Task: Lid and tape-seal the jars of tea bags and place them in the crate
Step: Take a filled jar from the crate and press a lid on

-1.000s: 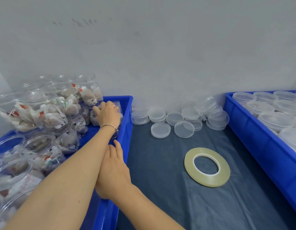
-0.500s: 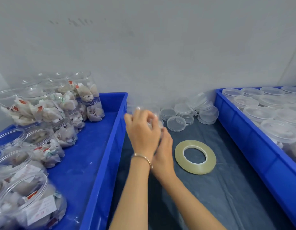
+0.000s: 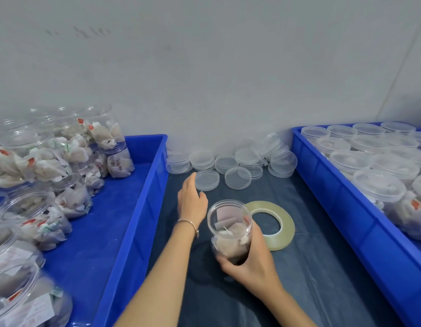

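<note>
We've got the jar (image 3: 230, 230) in our right hand (image 3: 252, 263) — fingers curled round its lower half, upright on the dark cloth (image 3: 323, 267), no lid on, tea bags inside. Our left hand (image 3: 191, 201) is flat w/ fingers straight, holding nothing, tips just short of a loose lid (image 3: 207, 180). Tape roll (image 3: 271, 225) lies flat just right of the jar. Left crate (image 3: 143, 208) has unlidded jars; right crate (image 3: 346, 208) — lidded ones.

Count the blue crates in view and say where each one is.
2. One blue crate stands at the left, holding open jars; the other blue crate stands at the right, holding lidded jars. Both run past the frame.
</note>
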Tool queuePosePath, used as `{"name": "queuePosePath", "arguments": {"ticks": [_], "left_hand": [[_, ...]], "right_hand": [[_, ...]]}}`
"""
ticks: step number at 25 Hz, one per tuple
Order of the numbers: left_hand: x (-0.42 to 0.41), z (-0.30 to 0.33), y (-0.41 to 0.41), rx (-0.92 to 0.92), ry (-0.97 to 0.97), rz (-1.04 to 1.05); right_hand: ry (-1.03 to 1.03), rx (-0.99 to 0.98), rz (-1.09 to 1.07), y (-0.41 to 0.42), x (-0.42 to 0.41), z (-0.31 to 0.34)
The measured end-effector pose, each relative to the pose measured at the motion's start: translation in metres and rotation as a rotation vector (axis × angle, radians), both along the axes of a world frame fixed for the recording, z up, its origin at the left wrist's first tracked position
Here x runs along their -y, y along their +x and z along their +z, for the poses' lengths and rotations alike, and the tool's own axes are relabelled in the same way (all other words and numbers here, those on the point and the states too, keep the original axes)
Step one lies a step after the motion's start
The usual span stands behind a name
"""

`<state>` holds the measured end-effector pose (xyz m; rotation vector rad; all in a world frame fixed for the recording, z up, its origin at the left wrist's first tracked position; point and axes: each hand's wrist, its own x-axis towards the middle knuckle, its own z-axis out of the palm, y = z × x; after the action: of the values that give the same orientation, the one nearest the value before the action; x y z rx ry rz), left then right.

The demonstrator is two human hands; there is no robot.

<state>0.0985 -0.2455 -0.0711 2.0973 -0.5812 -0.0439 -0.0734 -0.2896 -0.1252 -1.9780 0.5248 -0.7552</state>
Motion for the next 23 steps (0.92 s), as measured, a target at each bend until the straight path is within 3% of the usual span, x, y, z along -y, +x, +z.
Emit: {"name": "queuePosePath", "arguments": {"ticks": [2, 5, 7, 10, 12, 16, 19, 21, 23], "left_hand": [[0.014, -0.008, 0.020, 0.020, 0.337, -0.181], [0.026, -0.020, 0.036, 0.013, 0.693, -0.307], [0.033, -0.022, 0.040, 0.069, 0.805, -0.293], [0.035, -0.018, 0.038, 0.293, 0.758, -0.171], [0.032, -0.018, 0.031, 0.250, 0.544, -0.127], [0.020, 0.000, 0.007, 0.012, -0.230, -0.001], [0.001, 0.026, -0.012, -0.278, -0.794, 0.149], [-0.016, 0.042, -0.020, -0.475, -1.014, 0.200], [-0.026, 0.054, -0.029, -0.717, -1.062, 0.116]], "right_hand": [[0.012, 0.008, 0.014, -0.005, 0.003, -0.005], [0.006, 0.001, 0.013, -0.006, 0.004, -0.008], [0.010, 0.003, 0.014, -0.006, 0.005, -0.008], [0.026, 0.013, 0.027, -0.005, 0.007, -0.008], [0.034, 0.018, 0.036, -0.005, 0.007, -0.007], [0.042, 0.008, 0.038, -0.007, 0.008, -0.005], [0.056, -0.007, 0.038, -0.008, 0.008, -0.005], [0.061, -0.015, 0.037, -0.008, 0.007, -0.005], [0.061, -0.018, 0.039, -0.008, 0.006, -0.004]]}}
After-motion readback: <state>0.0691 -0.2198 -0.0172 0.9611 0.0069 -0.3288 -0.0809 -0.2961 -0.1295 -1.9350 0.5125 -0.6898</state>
